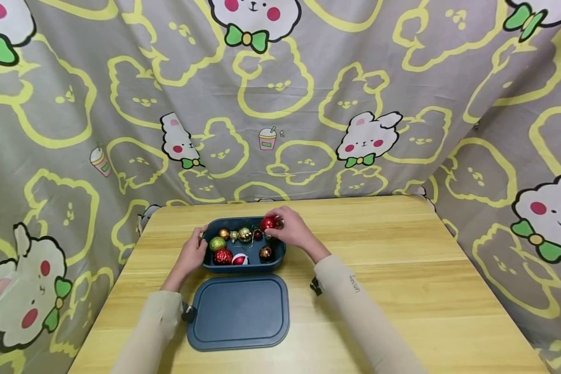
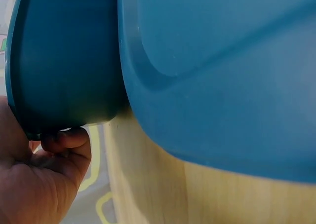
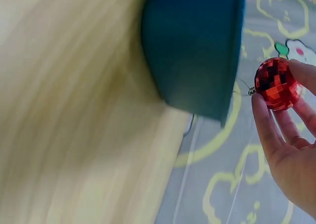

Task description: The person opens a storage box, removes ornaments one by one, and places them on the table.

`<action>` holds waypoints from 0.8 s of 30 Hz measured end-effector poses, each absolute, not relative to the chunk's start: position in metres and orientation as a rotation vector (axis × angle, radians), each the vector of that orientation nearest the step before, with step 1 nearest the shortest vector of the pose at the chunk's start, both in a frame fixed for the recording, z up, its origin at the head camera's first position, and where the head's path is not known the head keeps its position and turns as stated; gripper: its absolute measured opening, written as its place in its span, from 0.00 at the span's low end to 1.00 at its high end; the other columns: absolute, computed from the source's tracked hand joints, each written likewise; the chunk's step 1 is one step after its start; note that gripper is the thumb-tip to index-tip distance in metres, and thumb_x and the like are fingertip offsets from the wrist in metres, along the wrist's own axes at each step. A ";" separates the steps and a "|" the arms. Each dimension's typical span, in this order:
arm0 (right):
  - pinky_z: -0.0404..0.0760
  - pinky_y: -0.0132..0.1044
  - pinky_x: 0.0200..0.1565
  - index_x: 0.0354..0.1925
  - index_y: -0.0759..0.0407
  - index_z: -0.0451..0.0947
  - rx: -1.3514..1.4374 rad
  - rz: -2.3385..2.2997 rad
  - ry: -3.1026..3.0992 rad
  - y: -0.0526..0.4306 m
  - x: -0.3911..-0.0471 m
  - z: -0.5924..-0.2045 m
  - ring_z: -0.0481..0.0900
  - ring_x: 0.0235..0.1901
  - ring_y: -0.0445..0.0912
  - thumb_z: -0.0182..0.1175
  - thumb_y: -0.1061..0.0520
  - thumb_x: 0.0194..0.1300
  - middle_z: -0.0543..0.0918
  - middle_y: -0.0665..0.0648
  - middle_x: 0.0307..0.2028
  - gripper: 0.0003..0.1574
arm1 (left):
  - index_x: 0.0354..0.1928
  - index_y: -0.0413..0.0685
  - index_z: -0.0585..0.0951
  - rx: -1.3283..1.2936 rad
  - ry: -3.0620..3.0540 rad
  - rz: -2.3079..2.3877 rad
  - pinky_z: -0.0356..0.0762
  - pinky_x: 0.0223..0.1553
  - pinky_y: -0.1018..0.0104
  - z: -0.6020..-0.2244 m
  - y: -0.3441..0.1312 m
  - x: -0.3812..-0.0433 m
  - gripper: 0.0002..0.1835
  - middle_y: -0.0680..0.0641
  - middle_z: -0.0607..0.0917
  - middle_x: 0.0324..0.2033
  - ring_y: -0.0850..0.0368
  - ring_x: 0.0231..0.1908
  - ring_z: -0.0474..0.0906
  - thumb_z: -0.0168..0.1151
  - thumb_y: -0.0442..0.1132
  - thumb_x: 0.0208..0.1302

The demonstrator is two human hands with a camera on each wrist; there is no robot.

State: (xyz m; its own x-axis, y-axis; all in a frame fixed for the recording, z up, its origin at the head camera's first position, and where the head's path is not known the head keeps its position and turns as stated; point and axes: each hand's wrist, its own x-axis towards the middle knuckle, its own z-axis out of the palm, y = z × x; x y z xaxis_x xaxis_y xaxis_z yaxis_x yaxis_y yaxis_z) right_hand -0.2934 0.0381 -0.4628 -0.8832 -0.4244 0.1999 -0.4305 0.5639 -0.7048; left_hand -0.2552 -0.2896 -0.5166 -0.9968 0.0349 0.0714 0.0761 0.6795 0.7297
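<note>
A dark blue rectangular box (image 1: 244,268) holds several Christmas ornaments along its walls, among them a green ball (image 1: 217,244), a red glitter ball (image 1: 223,256) and a gold ball (image 1: 245,235). My left hand (image 1: 194,252) grips the box's left end; in the left wrist view the fingers (image 2: 74,137) curl at its rim. Over the box's right back corner, my right hand (image 1: 291,228) holds a shiny red faceted ball ornament (image 3: 277,84) between thumb and fingers. Its small metal cap and thin hanging loop show in the right wrist view.
The matching blue lid (image 1: 239,311) lies flat on the wooden table (image 1: 378,291), just in front of the box. A grey curtain (image 1: 290,171) with yellow cartoon outlines hangs behind the table and on both sides.
</note>
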 end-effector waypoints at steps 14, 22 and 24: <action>0.86 0.47 0.50 0.60 0.62 0.80 0.588 1.337 -2.737 0.103 -0.311 -0.462 0.83 0.54 0.60 0.72 0.56 0.65 0.80 0.65 0.56 0.27 | 0.78 0.42 0.61 -0.098 -2.844 -1.227 0.68 0.27 0.64 -0.515 -0.294 -0.256 0.27 0.48 0.68 0.24 0.55 0.23 0.65 0.42 0.31 0.80; 0.82 0.53 0.56 0.59 0.64 0.80 0.490 1.314 -2.771 0.129 -0.316 -0.479 0.82 0.55 0.61 0.73 0.56 0.65 0.81 0.66 0.58 0.27 | 0.77 0.41 0.62 -0.106 -2.837 -1.211 0.68 0.28 0.64 -0.517 -0.291 -0.256 0.27 0.48 0.68 0.24 0.56 0.24 0.65 0.42 0.31 0.79; 0.82 0.54 0.56 0.59 0.64 0.80 0.474 1.305 -2.778 0.135 -0.317 -0.484 0.82 0.55 0.62 0.72 0.56 0.65 0.81 0.66 0.58 0.27 | 0.77 0.39 0.62 -0.111 -2.829 -1.209 0.68 0.28 0.64 -0.517 -0.291 -0.256 0.27 0.48 0.68 0.24 0.56 0.24 0.65 0.43 0.31 0.79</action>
State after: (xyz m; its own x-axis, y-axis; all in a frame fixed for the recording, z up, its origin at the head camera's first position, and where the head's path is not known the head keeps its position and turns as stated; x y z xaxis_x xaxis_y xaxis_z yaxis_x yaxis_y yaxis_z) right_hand -0.3175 0.1345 -0.4841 -0.9528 -0.2577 0.1604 -0.2880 0.6007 -0.7458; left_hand -0.2560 -0.2905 -0.5173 -0.9954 0.0413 0.0862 0.0908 0.6892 0.7189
